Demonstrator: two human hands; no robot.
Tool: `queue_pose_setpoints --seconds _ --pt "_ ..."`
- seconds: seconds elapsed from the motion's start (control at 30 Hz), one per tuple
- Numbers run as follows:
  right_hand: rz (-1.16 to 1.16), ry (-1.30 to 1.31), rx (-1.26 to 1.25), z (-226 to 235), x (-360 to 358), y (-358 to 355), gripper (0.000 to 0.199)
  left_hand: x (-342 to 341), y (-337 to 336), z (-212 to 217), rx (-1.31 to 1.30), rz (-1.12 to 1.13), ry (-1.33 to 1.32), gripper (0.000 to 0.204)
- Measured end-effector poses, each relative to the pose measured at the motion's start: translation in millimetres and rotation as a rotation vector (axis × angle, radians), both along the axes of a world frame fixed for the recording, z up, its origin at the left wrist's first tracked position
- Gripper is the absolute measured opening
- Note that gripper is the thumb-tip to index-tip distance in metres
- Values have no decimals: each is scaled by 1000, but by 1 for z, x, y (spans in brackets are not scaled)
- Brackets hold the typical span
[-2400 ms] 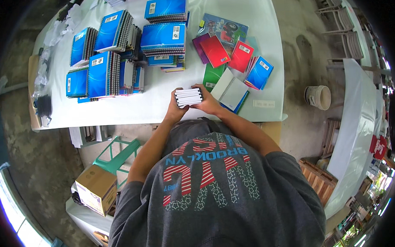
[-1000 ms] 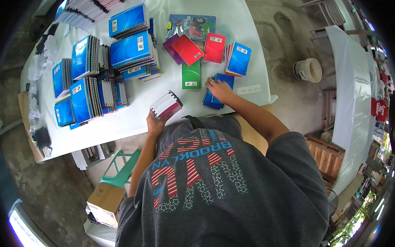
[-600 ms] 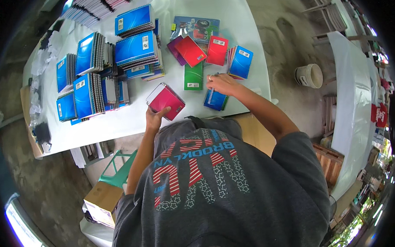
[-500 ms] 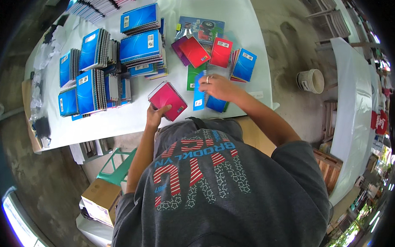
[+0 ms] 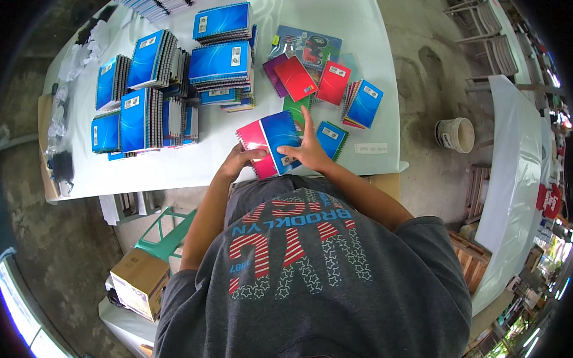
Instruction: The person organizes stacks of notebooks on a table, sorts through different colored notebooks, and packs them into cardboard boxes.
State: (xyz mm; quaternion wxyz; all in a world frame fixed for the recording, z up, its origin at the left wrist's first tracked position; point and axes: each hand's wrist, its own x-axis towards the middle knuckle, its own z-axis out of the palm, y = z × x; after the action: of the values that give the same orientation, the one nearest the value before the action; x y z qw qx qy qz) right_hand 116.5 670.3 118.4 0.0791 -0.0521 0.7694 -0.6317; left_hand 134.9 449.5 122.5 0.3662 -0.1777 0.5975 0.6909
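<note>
Two small spiral notebooks held side by side at table edge.
Left hand (image 5: pixel 238 160) grips pink notebook (image 5: pixel 254 145); right hand (image 5: pixel 307 150) lies open, fingers spread, on blue notebook (image 5: pixel 280 136); long axes point away, tilted left.

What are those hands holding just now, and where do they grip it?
The left hand holds a pink spiral notebook by its lower edge. The right hand lies on a blue spiral notebook placed over it, fingers spread across its lower right part.
</note>
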Motion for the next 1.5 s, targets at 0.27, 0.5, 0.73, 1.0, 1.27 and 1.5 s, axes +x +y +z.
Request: queue_pose_setpoints --seconds 0.27,0.5,0.73,1.0,1.27,1.5 --pt "360 -428 -283 -21 -17 -4 83 5 5 -5 86 -90 191 68" --pt "347 -54 -144 -65 1 -8 82 26 22 -54 -142 77 434 81" --pt "363 -158 -270 -80 12 -8 87 33 34 -72 -219 78 597 92" --pt "339 -121 -116 -112 11 -8 70 32 33 -76 -364 19 619 80" --pt "297 143 278 -120 5 -4 60 26 25 -80 -456 -55 640 58" --pt "367 -122 -166 -85 11 -3 69 30 29 -77 -447 -27 623 64"
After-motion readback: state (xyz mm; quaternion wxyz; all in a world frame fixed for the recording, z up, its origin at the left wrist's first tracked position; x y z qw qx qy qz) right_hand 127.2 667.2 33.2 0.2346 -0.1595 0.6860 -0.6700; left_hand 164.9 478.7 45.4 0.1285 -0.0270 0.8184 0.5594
